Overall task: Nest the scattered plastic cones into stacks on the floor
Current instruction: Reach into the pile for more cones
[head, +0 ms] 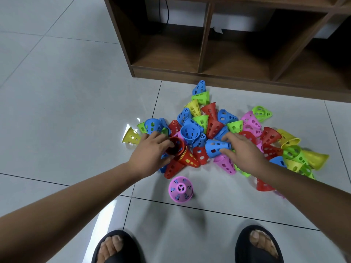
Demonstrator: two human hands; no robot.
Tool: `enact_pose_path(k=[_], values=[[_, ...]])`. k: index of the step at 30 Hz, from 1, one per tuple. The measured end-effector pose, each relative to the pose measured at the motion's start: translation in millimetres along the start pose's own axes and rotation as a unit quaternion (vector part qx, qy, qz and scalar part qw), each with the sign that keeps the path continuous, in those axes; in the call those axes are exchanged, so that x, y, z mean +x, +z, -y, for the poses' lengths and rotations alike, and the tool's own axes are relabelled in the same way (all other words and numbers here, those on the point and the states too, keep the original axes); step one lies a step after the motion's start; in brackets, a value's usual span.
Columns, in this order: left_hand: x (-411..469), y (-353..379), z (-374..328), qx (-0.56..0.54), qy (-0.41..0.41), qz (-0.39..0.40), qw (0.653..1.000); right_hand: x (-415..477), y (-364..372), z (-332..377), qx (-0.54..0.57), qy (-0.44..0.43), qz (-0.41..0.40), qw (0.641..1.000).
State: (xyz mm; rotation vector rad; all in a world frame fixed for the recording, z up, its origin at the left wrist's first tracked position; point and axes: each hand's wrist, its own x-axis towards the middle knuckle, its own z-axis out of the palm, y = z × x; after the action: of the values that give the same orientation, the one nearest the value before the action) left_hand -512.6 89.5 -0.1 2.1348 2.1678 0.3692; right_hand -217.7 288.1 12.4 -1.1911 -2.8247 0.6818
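A heap of perforated plastic cones (209, 126) in blue, red, green, yellow and pink lies on the tiled floor. My left hand (150, 154) grips a short nested stack of red cones (182, 154) with a yellow one inside, lying on its side at the heap's near left. My right hand (243, 150) holds a blue cone (216, 148) on its side, thumb below and fingers above. A single pink cone (180, 189) stands upright, wide end down, nearer to me than the heap.
A brown wooden shelf unit (205, 59) with open compartments stands just behind the heap. A yellow cone (131, 136) lies apart at the left. My two feet in black slippers (117, 247) are at the bottom edge.
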Motion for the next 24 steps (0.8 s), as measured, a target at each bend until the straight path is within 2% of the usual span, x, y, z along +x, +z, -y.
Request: enact_pose_path(k=[5,9,12,16,19,22,24], values=[[-0.7,6.9,2.1,0.018,0.018,0.025,0.999,-18.7,-17.1,22.9,0.093,0.000,-0.051,0.994],[-1.6,7.6,6.6,0.035,0.046,0.003,0.998,-40.2,-37.9,54.1,0.177,0.003,-0.082,0.981],[-1.3,0.3,8.9,-0.001,0.031,-0.025,0.999,-58.2,-55.9,75.6,0.212,-0.017,-0.088,0.973],[-5.4,-16.1,2.9,-0.108,-0.039,-0.056,0.992,-82.6,-69.9,99.5,0.196,-0.068,-0.057,0.977],[-14.5,-36.3,-9.5,-0.219,-0.137,-0.079,0.963,-95.3,-68.4,111.5,0.175,-0.123,-0.011,0.977],[-22.6,-56.5,-23.7,-0.328,-0.227,-0.076,0.914,-100.5,-57.8,117.2,0.149,-0.162,0.004,0.975],[-27.3,-66.3,-32.1,-0.390,-0.254,-0.073,0.882,-100.5,-48.2,120.7,0.130,-0.182,0.006,0.975]])
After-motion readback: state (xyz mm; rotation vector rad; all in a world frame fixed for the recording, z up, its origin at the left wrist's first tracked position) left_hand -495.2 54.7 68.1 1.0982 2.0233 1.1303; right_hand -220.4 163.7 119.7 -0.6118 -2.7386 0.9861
